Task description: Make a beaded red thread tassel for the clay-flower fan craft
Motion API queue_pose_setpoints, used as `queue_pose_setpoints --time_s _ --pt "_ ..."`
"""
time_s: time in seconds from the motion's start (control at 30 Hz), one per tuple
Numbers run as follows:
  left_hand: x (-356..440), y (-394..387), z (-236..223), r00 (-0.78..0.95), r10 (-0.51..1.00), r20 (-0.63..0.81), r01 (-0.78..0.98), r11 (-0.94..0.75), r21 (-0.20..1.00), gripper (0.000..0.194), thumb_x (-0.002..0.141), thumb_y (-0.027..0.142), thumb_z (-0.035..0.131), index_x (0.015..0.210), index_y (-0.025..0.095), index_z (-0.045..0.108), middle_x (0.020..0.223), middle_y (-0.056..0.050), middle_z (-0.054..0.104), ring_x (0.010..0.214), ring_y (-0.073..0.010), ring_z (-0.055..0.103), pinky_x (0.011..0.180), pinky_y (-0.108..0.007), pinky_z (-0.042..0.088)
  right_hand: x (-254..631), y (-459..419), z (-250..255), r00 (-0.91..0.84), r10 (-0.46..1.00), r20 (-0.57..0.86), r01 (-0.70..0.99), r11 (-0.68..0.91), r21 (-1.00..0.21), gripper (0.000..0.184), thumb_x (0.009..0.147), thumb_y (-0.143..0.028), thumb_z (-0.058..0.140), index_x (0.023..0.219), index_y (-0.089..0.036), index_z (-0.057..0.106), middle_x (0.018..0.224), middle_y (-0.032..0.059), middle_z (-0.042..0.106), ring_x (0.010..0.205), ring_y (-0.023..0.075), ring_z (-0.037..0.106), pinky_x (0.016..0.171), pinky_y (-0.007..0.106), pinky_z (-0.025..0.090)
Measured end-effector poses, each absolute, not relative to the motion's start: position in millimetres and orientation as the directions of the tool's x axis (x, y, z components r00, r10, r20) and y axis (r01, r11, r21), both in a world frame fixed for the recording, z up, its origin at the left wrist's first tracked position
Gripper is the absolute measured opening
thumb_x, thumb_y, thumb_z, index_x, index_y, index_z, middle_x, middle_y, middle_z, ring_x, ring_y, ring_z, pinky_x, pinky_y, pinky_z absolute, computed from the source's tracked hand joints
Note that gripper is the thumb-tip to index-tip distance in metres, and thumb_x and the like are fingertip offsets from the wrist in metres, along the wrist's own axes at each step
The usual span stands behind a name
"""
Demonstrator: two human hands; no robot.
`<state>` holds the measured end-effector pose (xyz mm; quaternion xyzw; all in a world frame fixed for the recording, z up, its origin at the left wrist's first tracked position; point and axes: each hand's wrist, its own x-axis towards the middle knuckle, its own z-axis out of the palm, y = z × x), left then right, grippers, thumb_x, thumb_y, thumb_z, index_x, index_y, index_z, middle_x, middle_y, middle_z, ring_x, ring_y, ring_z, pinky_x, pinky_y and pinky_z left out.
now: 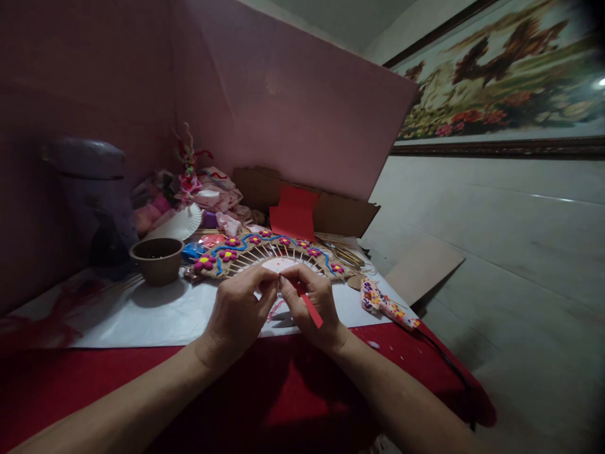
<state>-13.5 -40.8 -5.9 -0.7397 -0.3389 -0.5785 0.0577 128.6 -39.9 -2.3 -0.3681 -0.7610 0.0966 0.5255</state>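
My left hand (241, 306) and my right hand (316, 306) meet fingertip to fingertip over the near edge of the white sheet. A narrow red paper strip (311, 308) passes through my right hand and sticks out below its fingers. My left thumb and forefinger are pinched together; what sits between them is too small to make out. Just beyond lies an arched burlap piece (246, 243) with pink flowers, a wavy blue line and thin sticks around a white centre. Dark scissor blades (283, 320) show partly beneath my hands.
A brown bowl (157, 260) stands at the left, near a lidded purple container (94, 195). Red paper (295, 214) leans against cardboard (347, 217) at the back. A flower-patterned glue gun (388, 304) and gold-handled scissors (348, 256) lie at the right. A red cloth (212, 403) covers the table.
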Motion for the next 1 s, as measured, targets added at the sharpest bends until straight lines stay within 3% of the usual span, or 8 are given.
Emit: queue_pose_setpoints --time_s 0.33,0.47,0.57,0.8,0.9,1.0 --pt "-15.3 -37.2 -6.2 0.019 0.592 0.806 0.434 -0.731 0.527 0.009 0.077 0.012 0.06 0.08 0.018 0.065 0.072 0.0 0.069 0.059 -0.012 0.063 0.055 -0.022 0.051 131.5 -36.7 -4.6 -0.218 0.668 0.711 0.374 0.731 -0.571 0.013 0.081 -0.017 0.051 0.089 -0.018 0.063 0.083 0.0041 0.065 0.074 0.0161 0.059 0.066 0.028 0.049" --pt "-15.4 -35.9 -7.4 0.04 0.539 0.841 0.464 -0.756 0.462 0.013 0.079 0.014 0.058 0.087 0.018 0.067 0.082 -0.004 0.073 0.066 -0.0147 0.067 0.059 -0.025 0.053 131.3 -36.8 -5.7 -0.194 0.667 0.719 0.358 0.731 -0.581 0.012 0.081 -0.017 0.053 0.088 -0.018 0.063 0.081 0.0039 0.065 0.072 0.0158 0.059 0.067 0.028 0.049" --pt "-15.6 -36.1 -6.9 0.091 0.503 0.859 0.48 -0.778 0.405 0.012 0.081 0.014 0.056 0.082 0.018 0.068 0.078 -0.003 0.072 0.066 -0.0147 0.067 0.062 -0.026 0.053 131.4 -36.6 -6.3 -0.177 0.674 0.717 0.367 0.721 -0.587 0.009 0.082 -0.018 0.054 0.082 -0.018 0.063 0.075 0.0028 0.064 0.069 0.0153 0.058 0.066 0.028 0.049" --pt "-16.6 -35.3 -3.8 0.045 0.611 0.79 0.374 -0.744 0.554 0.007 0.076 0.014 0.063 0.077 0.018 0.068 0.068 0.0 0.071 0.057 -0.0134 0.064 0.054 -0.024 0.052 131.8 -36.4 -5.8 -0.218 0.689 0.691 0.326 0.719 -0.614 0.013 0.081 -0.017 0.053 0.086 -0.018 0.064 0.081 0.004 0.067 0.074 0.0161 0.062 0.067 0.027 0.05" --pt "-17.6 -33.7 -4.8 0.054 0.572 0.818 0.422 -0.756 0.5 0.008 0.077 0.012 0.062 0.078 0.018 0.068 0.071 -0.002 0.071 0.062 -0.0143 0.066 0.06 -0.026 0.053 131.3 -37.0 -5.8 -0.216 0.693 0.688 0.312 0.717 -0.624 0.015 0.08 -0.018 0.053 0.089 -0.018 0.066 0.083 0.0051 0.067 0.074 0.0163 0.062 0.066 0.028 0.051" --pt "-18.3 -34.6 -6.2 0.109 0.462 0.88 0.545 -0.768 0.336 0.011 0.081 0.012 0.057 0.079 0.017 0.067 0.077 -0.004 0.071 0.07 -0.0158 0.066 0.065 -0.027 0.052 130.1 -37.5 -5.6 -0.207 0.713 0.669 0.282 0.699 -0.657 0.016 0.08 -0.019 0.054 0.088 -0.017 0.067 0.079 0.0048 0.067 0.068 0.0152 0.061 0.061 0.026 0.051"
